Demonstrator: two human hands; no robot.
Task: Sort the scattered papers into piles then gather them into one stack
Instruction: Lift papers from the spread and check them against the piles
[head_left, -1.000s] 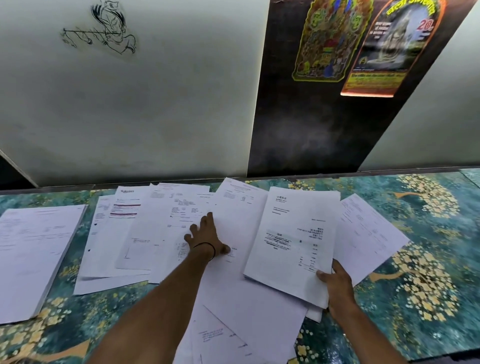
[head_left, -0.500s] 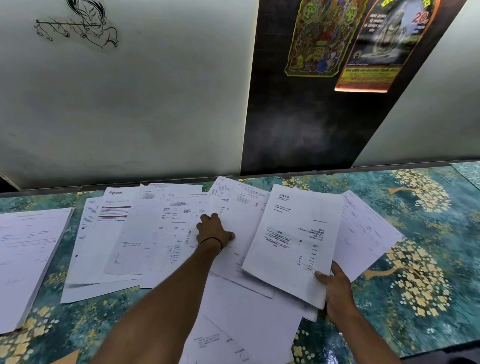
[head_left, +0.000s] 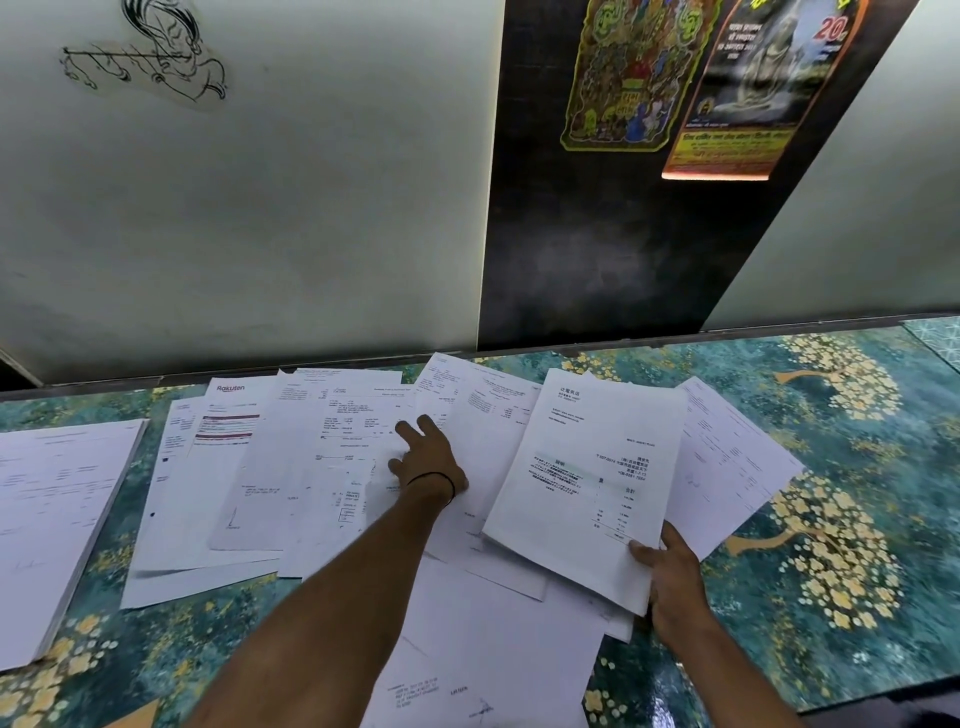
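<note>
The left hand (head_left: 427, 462) has uncurled from a fist, fingers now spread flat on the loose sheets (head_left: 363, 447), ready to drag one, while the right hand (head_left: 670, 577) keeps pinching its gathered pile (head_left: 587, 478).

We see a home room: 2 religious posters (head_left: 691, 78) on the wall above a floral table cover (head_left: 841, 467).

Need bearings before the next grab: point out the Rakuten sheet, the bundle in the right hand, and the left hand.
Rakuten sheet (head_left: 228, 415), head view, upper part.
Bundle (head_left: 587, 467), head view, top page.
Left hand (head_left: 428, 460), head view, back.
</note>
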